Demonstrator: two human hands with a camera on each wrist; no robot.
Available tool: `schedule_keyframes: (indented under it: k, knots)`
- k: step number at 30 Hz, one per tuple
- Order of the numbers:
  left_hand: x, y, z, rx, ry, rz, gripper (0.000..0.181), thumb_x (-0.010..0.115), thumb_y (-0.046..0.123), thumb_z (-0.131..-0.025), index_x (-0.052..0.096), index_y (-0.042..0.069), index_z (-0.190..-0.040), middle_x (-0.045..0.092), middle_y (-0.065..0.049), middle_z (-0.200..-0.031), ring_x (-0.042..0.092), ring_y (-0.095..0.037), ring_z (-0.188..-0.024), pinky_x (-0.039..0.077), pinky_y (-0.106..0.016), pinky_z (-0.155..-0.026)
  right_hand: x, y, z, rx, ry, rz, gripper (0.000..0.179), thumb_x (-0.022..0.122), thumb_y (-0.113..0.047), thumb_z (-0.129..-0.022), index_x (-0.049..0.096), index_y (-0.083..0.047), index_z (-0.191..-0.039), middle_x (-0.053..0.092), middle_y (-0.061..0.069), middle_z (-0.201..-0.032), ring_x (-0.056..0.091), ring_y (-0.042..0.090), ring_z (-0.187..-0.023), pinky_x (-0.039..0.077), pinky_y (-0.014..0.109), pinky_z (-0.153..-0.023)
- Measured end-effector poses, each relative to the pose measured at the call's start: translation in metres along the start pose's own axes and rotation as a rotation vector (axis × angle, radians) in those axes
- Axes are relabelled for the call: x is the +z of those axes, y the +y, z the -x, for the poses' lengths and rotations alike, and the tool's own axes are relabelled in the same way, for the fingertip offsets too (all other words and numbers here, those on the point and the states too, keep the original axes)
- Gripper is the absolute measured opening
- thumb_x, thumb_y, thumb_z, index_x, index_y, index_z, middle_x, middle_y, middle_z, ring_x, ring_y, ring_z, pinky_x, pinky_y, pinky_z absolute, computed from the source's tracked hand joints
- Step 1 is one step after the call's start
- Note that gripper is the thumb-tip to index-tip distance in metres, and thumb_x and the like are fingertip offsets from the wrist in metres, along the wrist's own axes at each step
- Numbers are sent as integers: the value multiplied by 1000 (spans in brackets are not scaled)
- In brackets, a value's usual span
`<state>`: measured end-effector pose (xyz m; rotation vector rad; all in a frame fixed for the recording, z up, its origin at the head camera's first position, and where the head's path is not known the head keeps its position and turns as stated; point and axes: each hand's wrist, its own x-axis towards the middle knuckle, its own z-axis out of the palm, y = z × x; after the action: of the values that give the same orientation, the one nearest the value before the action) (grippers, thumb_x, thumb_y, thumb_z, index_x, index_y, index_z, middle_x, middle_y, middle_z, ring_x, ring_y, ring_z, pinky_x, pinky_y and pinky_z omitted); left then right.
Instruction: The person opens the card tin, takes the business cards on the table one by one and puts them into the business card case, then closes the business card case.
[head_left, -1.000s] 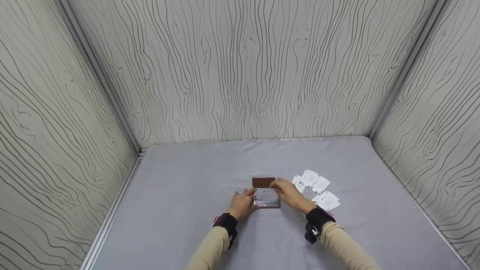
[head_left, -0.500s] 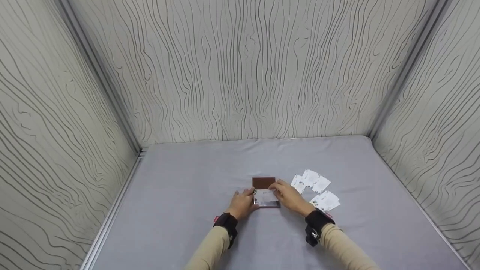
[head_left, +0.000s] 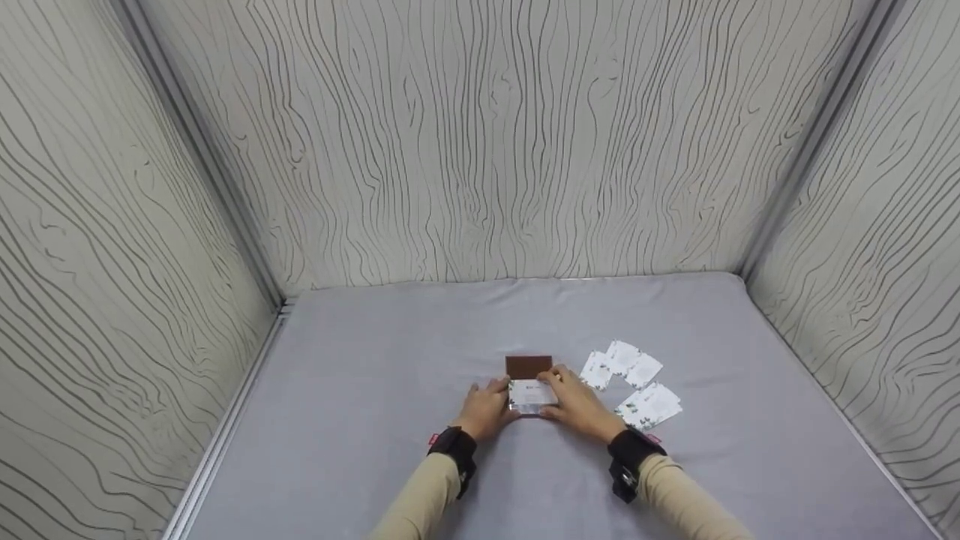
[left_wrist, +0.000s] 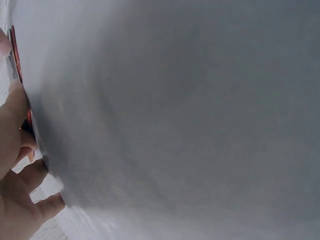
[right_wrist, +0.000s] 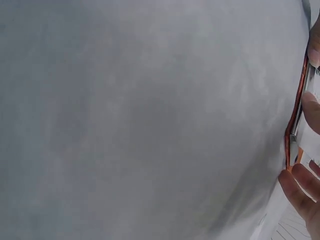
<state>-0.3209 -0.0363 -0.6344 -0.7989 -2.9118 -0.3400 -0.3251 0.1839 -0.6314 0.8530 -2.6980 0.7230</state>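
A brown card holder (head_left: 529,367) lies unfolded on the cloth, its far flap bare. In its near half, a white printed card (head_left: 531,393) sits behind a shiny clear strip. My left hand (head_left: 484,409) grips the holder's left edge, its thumb by the near corner. My right hand (head_left: 579,405) grips the right side, fingertips at the card's upper right corner and thumb at the holder's near edge. Both wrist views show the holder edge-on: my left thumb (left_wrist: 18,100) rests against it, and my right fingers (right_wrist: 296,192) are at its end.
Several white cards with leaf prints (head_left: 649,407) lie loosely spread to the right of the holder, close to my right hand. Grey cloth (head_left: 360,360) covers the table. Patterned panels (head_left: 480,150) stand behind it and at both sides.
The card has slid nearer, deeper into the holder's near half. My right thumb has spread down to the near edge. My left hand has stayed in place.
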Motion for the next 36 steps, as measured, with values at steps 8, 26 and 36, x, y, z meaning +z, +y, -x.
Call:
schedule_keyframes:
  k: [8,26,36]
  knots:
    - [-4,-1,2,34,49,27,47,69,34,-93,67,-3,-122,57,-13,-139,55,-34,-125,42,-57,-102,7,2,3,-40,57,57,46,81,-21,-78,64,-2,-116,55,14,-110,55,33,-101,49,49,-86]
    - [1,0,3,10,22,57,51,70,32,-92,63,-3,-127,56,-14,-140,53,-36,-127,40,-60,-102,9,-2,3,-13,4,98,42,80,-19,-78,66,0,-113,56,15,-109,52,33,-100,48,49,-86]
    - [4,-2,-1,8,12,-12,51,68,35,-94,62,-2,-129,56,-11,-140,54,-31,-127,43,-57,-101,11,-2,1,-20,-8,148,42,79,-20,-78,66,1,-112,57,17,-109,52,35,-100,47,49,-86]
